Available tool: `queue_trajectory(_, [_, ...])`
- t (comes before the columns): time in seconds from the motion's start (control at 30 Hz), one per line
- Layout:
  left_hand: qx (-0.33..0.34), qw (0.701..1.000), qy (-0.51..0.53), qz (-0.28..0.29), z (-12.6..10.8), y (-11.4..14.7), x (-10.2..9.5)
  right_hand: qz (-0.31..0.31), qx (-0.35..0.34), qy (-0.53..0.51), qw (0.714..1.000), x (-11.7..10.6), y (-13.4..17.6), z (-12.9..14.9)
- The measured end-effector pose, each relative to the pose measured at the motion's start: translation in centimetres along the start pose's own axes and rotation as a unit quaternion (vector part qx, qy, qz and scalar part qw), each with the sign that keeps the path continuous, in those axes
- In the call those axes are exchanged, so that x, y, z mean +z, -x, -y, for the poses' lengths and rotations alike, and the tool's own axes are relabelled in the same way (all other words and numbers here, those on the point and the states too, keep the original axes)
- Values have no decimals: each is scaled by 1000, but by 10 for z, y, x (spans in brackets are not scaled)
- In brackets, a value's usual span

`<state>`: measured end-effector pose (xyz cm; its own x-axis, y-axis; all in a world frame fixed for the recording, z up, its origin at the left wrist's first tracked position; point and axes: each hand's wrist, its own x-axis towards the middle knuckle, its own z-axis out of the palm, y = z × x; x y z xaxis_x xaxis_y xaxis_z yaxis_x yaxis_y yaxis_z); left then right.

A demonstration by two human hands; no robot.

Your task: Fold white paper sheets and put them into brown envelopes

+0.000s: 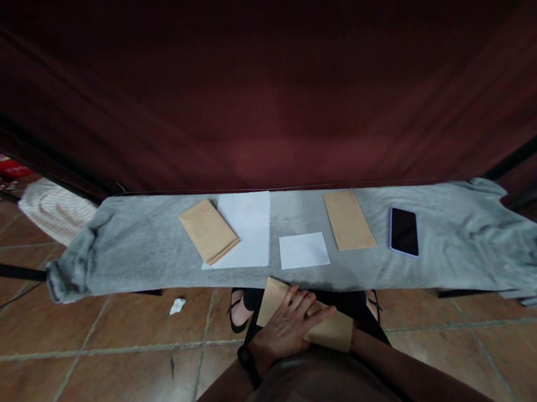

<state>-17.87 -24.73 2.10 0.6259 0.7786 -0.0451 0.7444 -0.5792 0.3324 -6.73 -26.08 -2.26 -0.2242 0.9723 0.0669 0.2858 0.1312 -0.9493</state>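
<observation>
A brown paper envelope [331, 330] lies at an angle across my lap, close to my body. My left hand [288, 324], with a dark band on the wrist, rests flat on top of it, fingers stretched out and a little spread. My right hand is hidden beneath the envelope; only the right wrist and forearm show, so its fingers cannot be made out. Just beyond, on the grey cloth, lie a small white paper sheet [303, 251] and another brown envelope [348, 220].
A narrow table under a grey cloth [142, 249] spans the view. On it are a stack of brown envelopes [208, 230] overlapping larger white paper [249, 223], and a phone [403, 231]. A dark red curtain [265, 97] hangs behind. Crumpled tissue [177, 305] lies on the tiled floor.
</observation>
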Motion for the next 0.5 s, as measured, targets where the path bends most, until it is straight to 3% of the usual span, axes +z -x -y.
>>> queue_trajectory(0.13, [1,1000,-10,-7,11,10,-4,2,48,21,999,13,2,-2])
queue_trajectory(0.3, [-18,999,-38,-25,25,20,-10,6,22,-34,999,19,-5,3])
queue_trajectory(0.37, [-20,999,-42,-27,27,20,-11,29,3,-37,999,10,-13,9])
queue_trajectory(0.5, [-33,997,-59,-35,28,20,-15,138,-30,53,989,-23,-36,23])
